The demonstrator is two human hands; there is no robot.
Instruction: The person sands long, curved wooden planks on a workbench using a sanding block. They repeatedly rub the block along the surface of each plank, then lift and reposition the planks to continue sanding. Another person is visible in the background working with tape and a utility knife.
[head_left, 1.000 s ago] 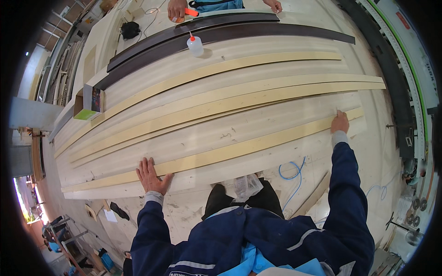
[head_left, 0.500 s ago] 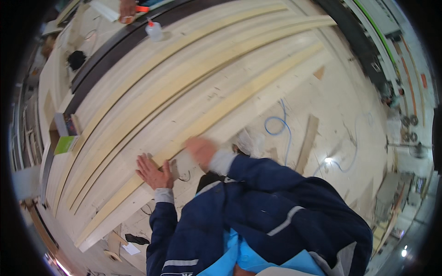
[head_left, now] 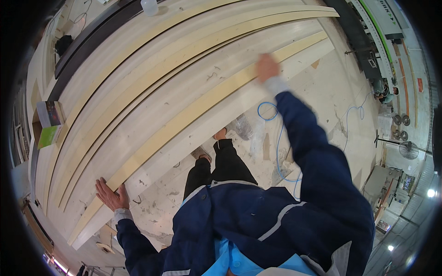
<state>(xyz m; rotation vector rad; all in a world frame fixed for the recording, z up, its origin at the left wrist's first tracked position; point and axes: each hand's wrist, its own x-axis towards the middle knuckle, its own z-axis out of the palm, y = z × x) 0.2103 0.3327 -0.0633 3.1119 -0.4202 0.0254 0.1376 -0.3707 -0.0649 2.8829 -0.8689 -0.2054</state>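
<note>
A long pale-yellow strip point(head_left: 184, 120) lies along the near side of a wide, light-coloured work surface point(head_left: 159, 161). My left hand point(head_left: 112, 195) rests on the strip toward its lower-left end, fingers stretched out and thumb apart. Farther up the same strip, near its upper-right end, is my right hand point(head_left: 267, 68). Motion smears its fingers, so whether they grip the strip is hidden. Beyond lie more yellow strips, one pair close together point(head_left: 152, 78) in the middle and another strip point(head_left: 124, 48) farther away.
At the far edge runs a dark beam point(head_left: 99, 41), with a white plastic bottle point(head_left: 149, 7) beside it. An open box with a green side point(head_left: 48, 135) sits at the left end. Blue hose point(head_left: 277, 147) and clear plastic wrap point(head_left: 243, 126) lie on the floor by my feet.
My hands have moved apart along the near strip: the left toward its lower-left end, the right toward its upper-right end. The view has shifted, and another person's hand at the far side has left it.
</note>
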